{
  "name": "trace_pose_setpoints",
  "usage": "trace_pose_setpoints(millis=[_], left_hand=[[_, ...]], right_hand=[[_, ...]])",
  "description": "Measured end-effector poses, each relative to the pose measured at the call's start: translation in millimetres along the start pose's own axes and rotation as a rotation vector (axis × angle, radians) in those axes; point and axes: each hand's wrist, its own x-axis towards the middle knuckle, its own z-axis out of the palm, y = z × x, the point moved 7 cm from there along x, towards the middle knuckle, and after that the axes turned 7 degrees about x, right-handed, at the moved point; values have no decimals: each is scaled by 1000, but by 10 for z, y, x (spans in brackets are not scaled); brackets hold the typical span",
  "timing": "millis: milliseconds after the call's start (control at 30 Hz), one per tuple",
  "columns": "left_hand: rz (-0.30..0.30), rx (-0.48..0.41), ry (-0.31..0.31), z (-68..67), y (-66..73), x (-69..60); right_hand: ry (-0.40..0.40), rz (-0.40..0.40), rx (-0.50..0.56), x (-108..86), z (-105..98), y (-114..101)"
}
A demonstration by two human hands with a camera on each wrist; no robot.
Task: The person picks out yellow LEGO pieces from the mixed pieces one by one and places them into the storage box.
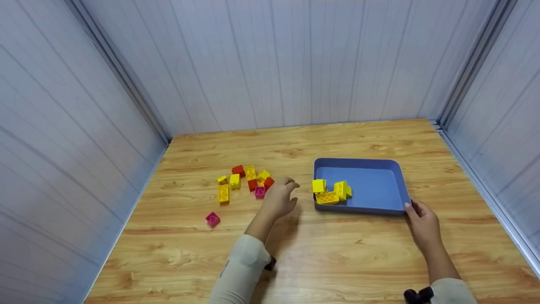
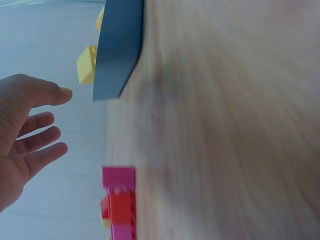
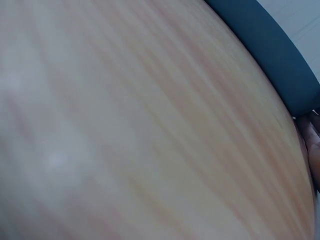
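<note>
My left hand (image 1: pixel 279 199) hovers over the table between a loose group of toy bricks and a blue tray (image 1: pixel 358 163). Its fingers are spread and hold nothing; the left wrist view shows the empty palm and the tray's wall (image 2: pixel 117 55) beyond the thumb. Several yellow bricks (image 1: pixel 328 198) lie at the left end of the tray. With thumb and fingers my right hand (image 1: pixel 425 223) grips the tray's front right corner. In the right wrist view only part of that hand (image 3: pixel 314 145) shows at the edge. A magenta brick (image 1: pixel 260 192) sits nearest the left hand.
Left of the left hand are yellow bricks (image 1: pixel 223 194) and red bricks (image 1: pixel 238 170), several partly overlapping in view. Another magenta brick (image 1: pixel 213 219) lies apart, closer to the front. White panel walls (image 1: pixel 270 63) stand behind and beside the wooden table (image 1: pixel 337 261).
</note>
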Motion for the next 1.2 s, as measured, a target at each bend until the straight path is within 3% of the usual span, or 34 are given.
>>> trace_pose_setpoints(millis=[200, 367, 700, 867, 1000, 1100, 1200], left_hand=[[-43, -15, 75, -72, -231, -200], [-160, -35, 71, -98, -431, -352], [-337, -17, 93, -181, -807, -610], [-472, 4, 97, -244, -1111, -712], [-639, 11, 82, -286, -1388, -802], [-810, -36, 23, -262, -1590, -892], [-936, -93, -56, -200, -1735, -967]], right_hand=[[-9, 11, 9, -11, 5, 8], [-1, 17, -3, -9, -1, -2], [12, 14, -7, 3, -1, 9], [21, 13, -10, 2, -8, 6], [17, 27, -6, -1, -5, 3], [14, 23, -7, 1, -6, -1], [7, 24, -3, 2, 4, -5]])
